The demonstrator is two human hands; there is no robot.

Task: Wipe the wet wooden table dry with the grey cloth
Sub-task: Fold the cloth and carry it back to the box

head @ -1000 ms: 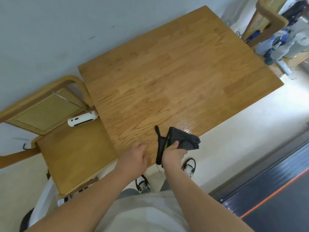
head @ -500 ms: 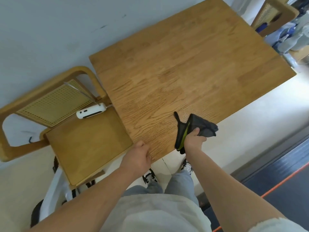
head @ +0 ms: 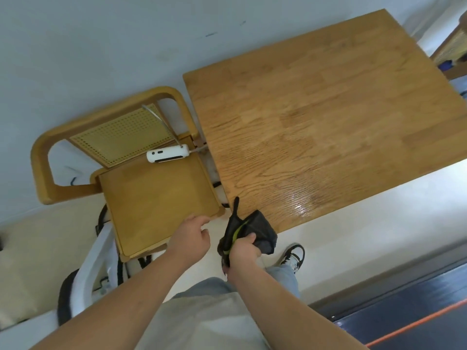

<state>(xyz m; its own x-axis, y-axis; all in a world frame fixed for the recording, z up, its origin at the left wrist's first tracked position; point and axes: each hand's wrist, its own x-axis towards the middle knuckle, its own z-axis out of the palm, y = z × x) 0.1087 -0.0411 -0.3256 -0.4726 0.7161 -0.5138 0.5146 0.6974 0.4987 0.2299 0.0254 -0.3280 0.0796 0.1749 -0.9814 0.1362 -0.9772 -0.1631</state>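
At the counter (head: 328, 122) corner, seven o'clock, our right hand (head: 243, 251) grips the grey cloth (head: 260, 228); our left hand (head: 192, 236) hangs relaxed, empty.

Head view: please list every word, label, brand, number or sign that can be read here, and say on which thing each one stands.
No text can be read in this view.
On the white device lying on the chair seat: only small dark marks, too small to read.
On the grey cloth in the right hand: a green stripe, no lettering visible.
On the shoe: no legible brand.
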